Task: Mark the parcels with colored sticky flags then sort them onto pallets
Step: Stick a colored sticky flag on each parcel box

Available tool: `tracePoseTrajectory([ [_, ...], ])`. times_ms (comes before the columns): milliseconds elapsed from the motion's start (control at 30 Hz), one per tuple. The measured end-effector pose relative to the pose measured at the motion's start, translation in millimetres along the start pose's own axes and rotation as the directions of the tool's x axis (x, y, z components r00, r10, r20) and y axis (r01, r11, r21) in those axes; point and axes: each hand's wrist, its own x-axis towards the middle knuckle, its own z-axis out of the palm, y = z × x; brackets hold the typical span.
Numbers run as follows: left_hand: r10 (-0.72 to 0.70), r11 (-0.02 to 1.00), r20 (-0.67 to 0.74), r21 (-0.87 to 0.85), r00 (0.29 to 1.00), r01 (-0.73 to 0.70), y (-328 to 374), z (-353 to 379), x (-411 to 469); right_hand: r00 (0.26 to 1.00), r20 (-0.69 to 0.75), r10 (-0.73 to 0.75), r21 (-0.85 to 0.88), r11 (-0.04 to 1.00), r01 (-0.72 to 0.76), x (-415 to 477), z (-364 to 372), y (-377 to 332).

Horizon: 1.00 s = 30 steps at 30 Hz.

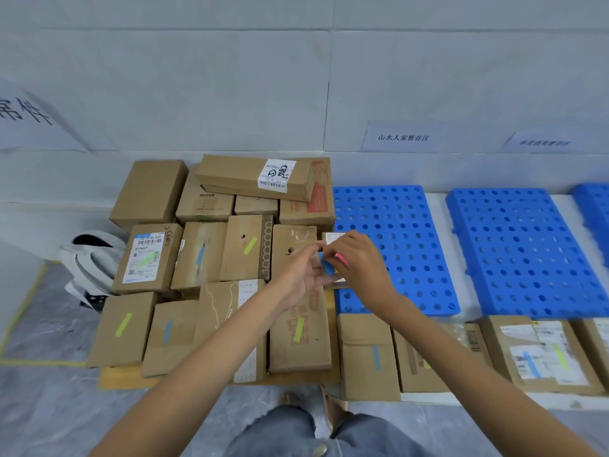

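The floor is grey and glossy, as if under a clear wrinkled film, with a yellow tape line marking a bay at the left. On it lies a flat tan board that carries a close cluster of brown cardboard parcels, some stacked two high against the back; many already bear a thin yellow-green flag or a pale blue flag stuck on top. To the right, three bright blue perforated plastic pallets lie side by side on a white strip of flooring, the third cut off by the frame edge, and none carries a parcel. In front of them a row of flagged cardboard boxes sits along the near edge. The wall is covered in pale grey-white sheets with visible seams, and white paper signs with black characters are fixed above the pallets; a larger sign hangs at the far left. A white and black fabric bag slumps beside the parcels. Above the cluster's right side, the right grip holds a small pad of blue, pink and yellow sticky flags, fingers curled round it, while the left grip pinches at the pad's upper edge with thumb and forefinger. Blue jeans show at the bottom.
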Motion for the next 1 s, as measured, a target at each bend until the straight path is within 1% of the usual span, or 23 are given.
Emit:
tracePoseTrajectory([
  [100, -0.003, 1.000, -0.010, 0.013, 1.000, 0.003, -2.3, 3.7, 6.8, 0.999, -0.028, -0.032, -0.034, 0.999, 0.031, -1.2, 3.6, 7.9],
  [267, 0.022, 0.999, 0.001, 0.029, 1.000, -0.022, -1.4, 2.7, 20.0, 0.995, -0.054, -0.079, -0.028, 0.997, 0.077, 6.1, 9.6, 20.9],
  [367, 0.020, 1.000, -0.025, 0.021, 0.999, -0.019, -1.6, 3.6, 25.7, 0.995, -0.069, -0.077, -0.024, 0.997, 0.076, 7.8, 9.4, 23.2],
  [467, 0.025, 1.000, -0.002, 0.013, 1.000, -0.025, -1.3, 4.9, 26.6, 0.993, -0.073, -0.088, -0.037, 0.996, 0.086, 5.6, 9.3, 26.0],
  [667, 0.028, 1.000, -0.012, -0.013, 1.000, -0.029, -3.3, 2.6, 27.2, 0.973, -0.155, -0.171, -0.111, 0.982, 0.154, 7.8, 8.5, 26.7],
  [800, 0.030, 1.000, -0.004, -0.004, 1.000, -0.030, -3.6, 0.3, 27.3, 0.960, -0.153, -0.235, -0.154, 0.965, 0.211, 8.1, 10.8, 26.9],
  [900, 0.028, 1.000, -0.017, -0.011, 0.999, -0.028, -4.3, -0.4, 26.4, 0.959, -0.148, -0.243, -0.153, 0.963, 0.221, 6.8, 8.7, 26.1],
  [1000, 0.021, 1.000, -0.031, -0.021, 0.999, -0.022, -4.4, -1.7, 27.1, 0.957, -0.120, -0.263, -0.195, 0.952, 0.237, 4.2, 6.4, 25.2],
])
